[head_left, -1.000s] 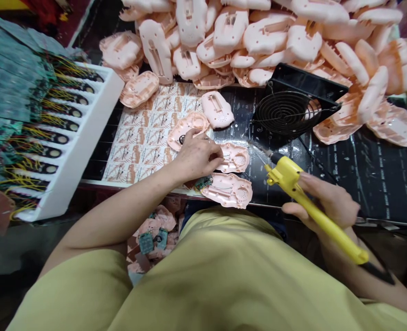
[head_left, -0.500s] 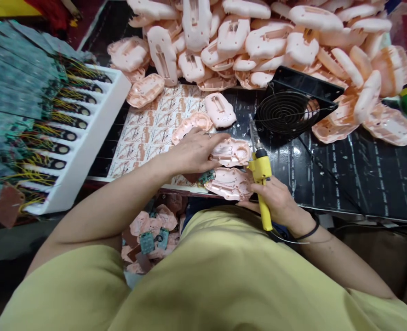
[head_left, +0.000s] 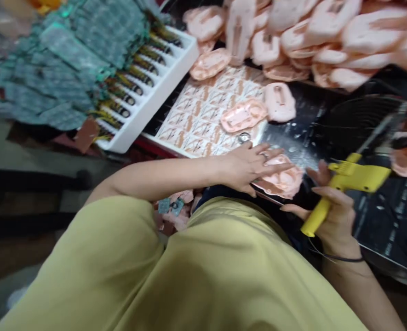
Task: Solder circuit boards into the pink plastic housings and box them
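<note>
My left hand (head_left: 246, 166) lies palm down with fingers spread over a pink plastic shell half (head_left: 288, 178), its hollow side facing up. In my right hand (head_left: 337, 216) is a yellow soldering gun (head_left: 358, 174), gripped by its handle, the blurred metal tip pointing up and away to the right. Just beyond my left hand sits a small round silver part (head_left: 244, 137). Behind it is another hollow-side-up shell half (head_left: 239, 117), touching or close to a shell (head_left: 281, 103) with its outer face up.
To the left, a white foam tray (head_left: 162, 92) holds wired round parts, with green bubble-wrapped pieces (head_left: 65, 69) heaped beside it. Many pink shells (head_left: 330, 27) are piled at the back. A black fan (head_left: 351, 115) stands right. A printed sheet (head_left: 196, 110) covers part of the table.
The view has turned left, shifting everything rightward. My left hand now lies flatter over the near shells. The soldering gun has tilted to the right, and the round silver part has come into sight.
</note>
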A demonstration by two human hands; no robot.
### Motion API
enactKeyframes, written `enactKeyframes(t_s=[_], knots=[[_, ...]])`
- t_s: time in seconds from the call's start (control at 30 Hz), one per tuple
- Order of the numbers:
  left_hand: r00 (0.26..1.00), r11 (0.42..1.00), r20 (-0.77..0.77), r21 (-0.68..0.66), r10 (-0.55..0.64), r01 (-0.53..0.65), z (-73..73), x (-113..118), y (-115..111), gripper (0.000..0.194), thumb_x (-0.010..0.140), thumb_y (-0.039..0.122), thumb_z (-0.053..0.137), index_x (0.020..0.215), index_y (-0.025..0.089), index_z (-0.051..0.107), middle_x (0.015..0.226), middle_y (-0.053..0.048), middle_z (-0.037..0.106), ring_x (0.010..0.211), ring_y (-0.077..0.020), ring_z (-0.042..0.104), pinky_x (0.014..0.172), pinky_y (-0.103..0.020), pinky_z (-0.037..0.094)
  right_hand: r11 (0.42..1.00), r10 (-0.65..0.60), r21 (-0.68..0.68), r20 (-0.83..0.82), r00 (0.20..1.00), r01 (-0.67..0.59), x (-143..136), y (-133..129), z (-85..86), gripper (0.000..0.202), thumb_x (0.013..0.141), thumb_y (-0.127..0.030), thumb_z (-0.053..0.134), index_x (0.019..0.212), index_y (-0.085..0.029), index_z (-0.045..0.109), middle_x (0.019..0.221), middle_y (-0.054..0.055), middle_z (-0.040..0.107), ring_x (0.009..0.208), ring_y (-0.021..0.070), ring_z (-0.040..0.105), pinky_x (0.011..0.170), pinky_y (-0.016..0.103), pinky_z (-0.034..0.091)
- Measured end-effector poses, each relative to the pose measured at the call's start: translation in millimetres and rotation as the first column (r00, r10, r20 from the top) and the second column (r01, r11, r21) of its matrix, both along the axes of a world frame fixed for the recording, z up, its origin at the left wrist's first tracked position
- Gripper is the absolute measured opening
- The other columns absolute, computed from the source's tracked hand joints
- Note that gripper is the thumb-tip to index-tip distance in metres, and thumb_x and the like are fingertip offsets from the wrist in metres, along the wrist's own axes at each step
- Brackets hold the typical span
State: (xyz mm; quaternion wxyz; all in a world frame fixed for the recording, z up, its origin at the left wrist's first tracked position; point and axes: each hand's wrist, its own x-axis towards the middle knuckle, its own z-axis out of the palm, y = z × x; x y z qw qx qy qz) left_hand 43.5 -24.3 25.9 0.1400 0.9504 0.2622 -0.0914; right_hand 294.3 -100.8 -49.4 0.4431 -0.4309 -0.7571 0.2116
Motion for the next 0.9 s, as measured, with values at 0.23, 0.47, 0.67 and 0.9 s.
enactKeyframes(t_s=[0.23,0.47,0.67,0.9], knots=[[0.972,0.976,0.157,-0.163,0.172,-0.146,45.9,-47,-6,0.075,0.075,0.037,0.064,0.146,0.029,0.039,0.147,-0.004,0.045,0.123,-0.0299,0.052,0.094,-0.038,0.048,0.989,-0.017,0.145,-0.120,0.993,0.034,2,4,2.8,0.060,0.050,-0.025,0.093,0.100,-0.025,0.060,0.132,0.017,0.060,0.090,0.0341,0.072,0.074,0.049,0.062],[0.880,0.701,0.031,-0.617,0.474,-0.356,93.6,-166,-66,0.070,0.072,0.044,0.063,0.136,0.019,0.050,0.130,-0.006,0.060,0.111,-0.0250,0.060,0.091,-0.030,0.050,0.992,-0.033,0.121,-0.114,0.993,0.047,0,2,3.1,0.045,0.054,-0.028,0.091,0.088,-0.025,0.062,0.127,0.016,0.063,0.082,0.0356,0.072,0.061,0.051,0.059],[0.738,0.699,-0.362,-0.260,0.569,-0.666,-43.9,-216,-119,0.081,0.073,0.036,0.066,0.148,0.023,0.038,0.148,-0.013,0.044,0.127,-0.0315,0.048,0.104,-0.039,0.038,0.991,-0.057,0.120,-0.029,0.998,0.060,1,4,0.6,0.037,0.056,-0.029,0.089,0.077,-0.025,0.059,0.121,0.014,0.067,0.071,0.0317,0.073,0.051,0.042,0.056],[0.692,0.721,-0.492,-0.169,0.529,-0.672,-152.4,-219,-121,0.062,0.079,0.055,0.063,0.123,0.012,0.062,0.123,-0.023,0.059,0.122,-0.0404,0.044,0.108,-0.061,0.017,0.992,-0.074,0.100,-0.025,0.997,0.076,4,1,-7.4,0.039,0.055,-0.029,0.089,0.080,-0.026,0.059,0.125,0.014,0.065,0.071,0.0319,0.073,0.052,0.042,0.059]])
